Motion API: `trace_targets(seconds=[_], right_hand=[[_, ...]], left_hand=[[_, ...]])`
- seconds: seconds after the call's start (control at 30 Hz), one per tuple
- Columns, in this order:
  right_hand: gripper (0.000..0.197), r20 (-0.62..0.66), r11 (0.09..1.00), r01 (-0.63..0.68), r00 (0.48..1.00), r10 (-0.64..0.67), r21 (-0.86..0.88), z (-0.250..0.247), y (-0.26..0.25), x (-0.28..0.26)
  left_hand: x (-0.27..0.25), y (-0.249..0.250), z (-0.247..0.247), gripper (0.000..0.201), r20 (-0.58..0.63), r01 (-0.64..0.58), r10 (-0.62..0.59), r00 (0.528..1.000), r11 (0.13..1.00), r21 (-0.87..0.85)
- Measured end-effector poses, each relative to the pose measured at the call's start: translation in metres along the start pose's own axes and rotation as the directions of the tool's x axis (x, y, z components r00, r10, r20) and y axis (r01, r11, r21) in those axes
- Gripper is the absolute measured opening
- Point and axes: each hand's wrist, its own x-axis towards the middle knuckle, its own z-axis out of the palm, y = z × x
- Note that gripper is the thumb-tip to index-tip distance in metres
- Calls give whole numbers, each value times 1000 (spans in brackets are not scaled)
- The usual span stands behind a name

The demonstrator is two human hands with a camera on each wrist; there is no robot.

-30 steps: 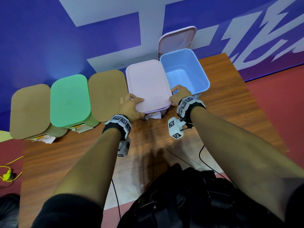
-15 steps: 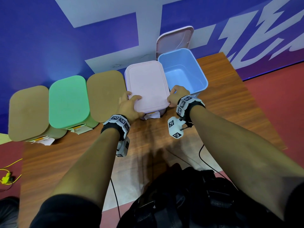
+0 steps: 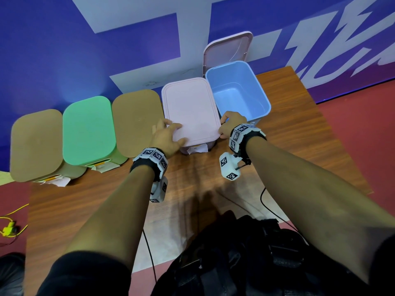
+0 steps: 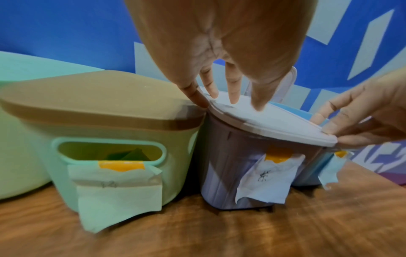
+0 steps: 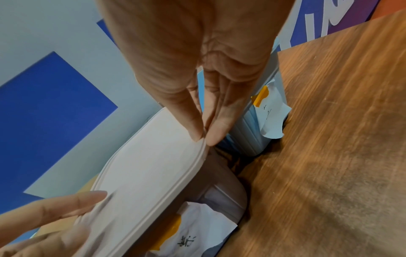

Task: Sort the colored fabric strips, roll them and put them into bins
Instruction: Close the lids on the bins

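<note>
On the wooden bench [image 3: 299, 133], both hands work the pink lid [image 3: 190, 110]: left hand [image 3: 166, 137] flat on top, right hand [image 3: 232, 124] pinching its edge; next it probably lifts.

Pink lid [image 3: 190, 110], blue bin [image 3: 239, 92], green lid [image 3: 88, 129], wood-grain table [image 3: 299, 129]

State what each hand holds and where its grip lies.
Both hold the pale pink lid of the purple bin. Left hand: fingers lie straight on its near left corner. Right hand: pinches its near right edge.
</note>
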Motion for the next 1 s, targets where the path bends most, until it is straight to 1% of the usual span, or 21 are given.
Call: trace_targets(seconds=[0.07, 0.1, 0.23, 0.37, 0.57, 0.67, 0.77, 0.87, 1.0], right_hand=[[27, -12, 999, -10, 1000, 11, 32, -1, 2, 0], [27, -18, 999, -12, 1000, 13, 44, -1, 2, 1], [24, -38, 998, -7, 999, 10, 60, -1, 1, 4], [23, -34, 999, 1, 999, 1, 39, -1, 1, 7], [31, -33, 999, 23, 999, -24, -42, -2, -1, 10], [42, -53, 993, 77, 995, -82, -85, 0, -7, 10], [52, -24, 984, 163, 986, -164, -66, 5, -15, 9], [56, 18, 976, 190, 982, -189, -111, 5, -23, 11], [58, 93, 959, 215, 975, -201, -187, 2, -25, 14]], left_hand=[[3, -2, -2, 49, -4, -7, 7, 1000, 1000, -9], [4, -2, -4, 50, 0, -7, 7, 1000, 1000, -8], [6, -3, -4, 59, 22, 17, -17, 1000, 1000, 16], [9, -2, -1, 63, 19, 34, -35, 999, 999, 31], [13, 0, 0, 68, 35, 29, -31, 999, 998, 62], [16, 2, -1, 75, 41, 33, -36, 998, 996, 79], [18, 7, -1, 82, 48, 43, -48, 998, 993, 108], [20, 10, -1, 85, 56, 54, -61, 997, 990, 128], [26, 9, -3, 91, 93, 35, -51, 994, 986, 161]])
